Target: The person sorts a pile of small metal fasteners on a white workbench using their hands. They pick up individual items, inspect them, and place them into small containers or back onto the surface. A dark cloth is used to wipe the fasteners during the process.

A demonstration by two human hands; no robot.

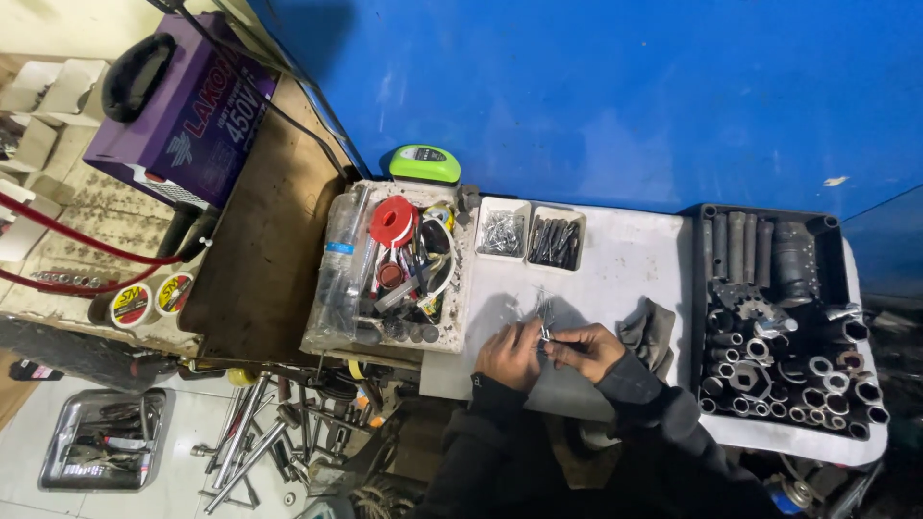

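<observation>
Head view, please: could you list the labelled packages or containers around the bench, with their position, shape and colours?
Welding machine: upper left, boxy, purple with white lettering.
Two round tins: left of the bench, red-and-yellow lids.
Plastic bottle: lying in the cluttered tray, clear with a blue label.
Tape measure: behind that tray, green and grey.

The small metal piece between both hands is too small to identify.

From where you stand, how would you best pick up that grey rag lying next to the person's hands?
Probably pinch the grey rag on its raised, crumpled top fold, coming straight down from above. It lies bunched on the white tabletop, so its folds stand up and offer something to grab. The right hand and its sleeve crowd the near side, and the black socket tray borders the far side.
</observation>
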